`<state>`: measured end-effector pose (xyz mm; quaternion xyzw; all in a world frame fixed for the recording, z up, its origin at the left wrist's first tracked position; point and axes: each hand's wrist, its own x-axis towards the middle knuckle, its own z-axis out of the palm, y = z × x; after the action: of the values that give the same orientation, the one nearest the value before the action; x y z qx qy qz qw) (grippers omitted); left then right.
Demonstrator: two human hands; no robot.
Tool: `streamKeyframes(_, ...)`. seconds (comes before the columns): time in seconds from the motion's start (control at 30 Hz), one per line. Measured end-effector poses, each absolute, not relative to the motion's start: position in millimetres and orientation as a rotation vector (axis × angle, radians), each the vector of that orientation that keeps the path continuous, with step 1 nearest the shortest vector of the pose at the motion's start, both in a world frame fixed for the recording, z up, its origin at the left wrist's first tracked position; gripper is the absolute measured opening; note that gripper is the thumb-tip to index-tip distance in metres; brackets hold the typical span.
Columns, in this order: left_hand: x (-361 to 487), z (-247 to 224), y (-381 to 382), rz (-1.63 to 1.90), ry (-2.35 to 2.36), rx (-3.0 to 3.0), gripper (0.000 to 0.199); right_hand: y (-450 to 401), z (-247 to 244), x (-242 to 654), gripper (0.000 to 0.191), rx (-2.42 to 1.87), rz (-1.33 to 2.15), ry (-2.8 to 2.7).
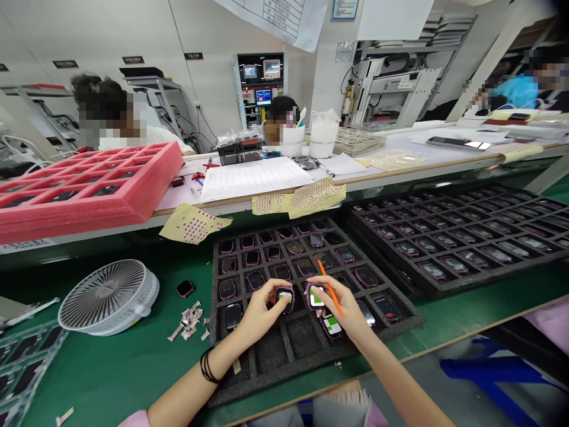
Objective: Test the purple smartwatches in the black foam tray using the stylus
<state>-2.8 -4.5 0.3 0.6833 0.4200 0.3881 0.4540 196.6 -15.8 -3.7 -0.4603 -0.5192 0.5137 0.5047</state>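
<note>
My left hand [268, 305] pinches a smartwatch body [285, 298] with a purplish frame and a partly green, lit screen. In my right hand [340, 302] is a second smartwatch body [316, 296], its screen lit white and green, with my thumb on the glass. An orange pen-like stick [331, 289] also rests between the fingers of that hand. Both hands are over a black foam tray [271, 350] whose compartments hold several similar watches. Just below my right hand, another lit watch [332, 325] lies in the tray.
A white round fan [109, 296] stands on the green mat at left, near a lone watch [185, 289] and small strips [189, 320]. More filled black trays [462, 237] lie at right. Above, a shelf carries a pink foam tray [151, 184] and paper sheets [258, 178]. Other people sit beyond.
</note>
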Motion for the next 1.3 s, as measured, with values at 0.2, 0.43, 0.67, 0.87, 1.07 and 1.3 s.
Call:
streamKeyframes(0.2, -3.4, -3.4, -4.9, 0.885, 1.041, 1.745, 0.025, -15.6, -4.0, 197.3, 0.030, -1.131, 1.190, -1.297)
streamKeyframes(0.43, -1.6, 1.7, -5.5, 0.781, 1.069, 1.837, 0.025, -15.5, -15.2, 197.4, 0.030, -1.093, 1.216, -1.251)
streamKeyframes(0.67, -2.0, 7.1, -7.5, 0.726, 1.088, 1.884, 0.027, -16.9, -13.4, 197.6, 0.035, -1.022, 1.275, -1.242)
streamKeyframes(0.87, -1.8, 7.0, -7.0, 0.656, 1.085, 1.918, 0.029, -20.3, -11.2, 197.2, 0.036, -1.078, 1.256, -1.414)
streamKeyframes(1.07, -2.8, 3.4, -5.2, 0.652, 1.094, 1.893, 0.030, -17.7, -7.7, 197.7, 0.034, -0.991, 1.352, -1.271)
streamKeyframes(1.3, -2.7, -5.8, -2.1, 0.844, 0.972, 1.594, 0.044, -14.2, -12.3, 198.3, 0.045, -1.021, 1.360, -1.234)
